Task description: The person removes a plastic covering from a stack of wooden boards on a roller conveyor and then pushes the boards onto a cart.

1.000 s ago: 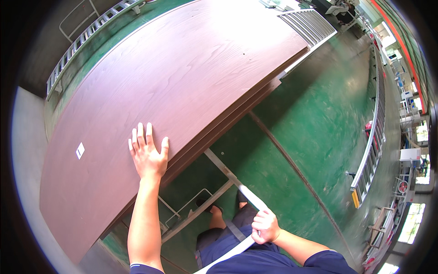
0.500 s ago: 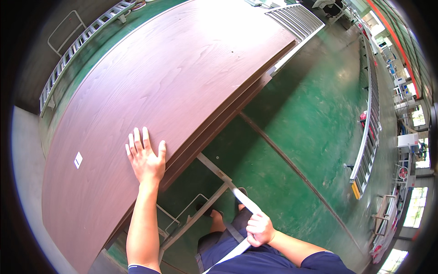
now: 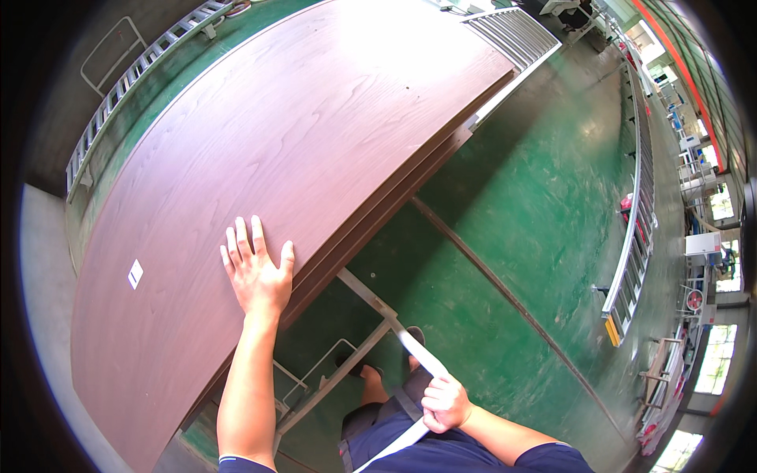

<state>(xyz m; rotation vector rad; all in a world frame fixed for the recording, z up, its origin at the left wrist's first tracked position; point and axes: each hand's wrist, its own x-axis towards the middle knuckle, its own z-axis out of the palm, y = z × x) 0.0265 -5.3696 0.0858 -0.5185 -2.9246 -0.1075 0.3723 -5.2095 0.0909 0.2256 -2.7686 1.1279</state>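
A large brown wood-grain board (image 3: 260, 142) lies flat on top of a stack of similar boards, with a small white label (image 3: 136, 274) near its left end. Flat on this top board, close to its near edge, my left hand (image 3: 260, 280) rests with fingers spread, holding nothing. Lower down, my right hand (image 3: 445, 404) is closed round a pale bar (image 3: 423, 355), which looks like the push handle of a metal cart frame (image 3: 367, 296) beside the boards. The bar bends near my fist and runs down to the lower edge. Most of the frame under the stack is hidden.
A roller conveyor (image 3: 516, 39) adjoins the boards' far end. Another roller track (image 3: 631, 236) stands to the right, and a third (image 3: 134, 83) at far left. A dark strip (image 3: 512, 299) crosses the green floor (image 3: 536, 197). My feet are beside the cart frame.
My left hand shifts very slightly to the right on the board, still flat. My right hand keeps its grip on the bar and moves slightly left.
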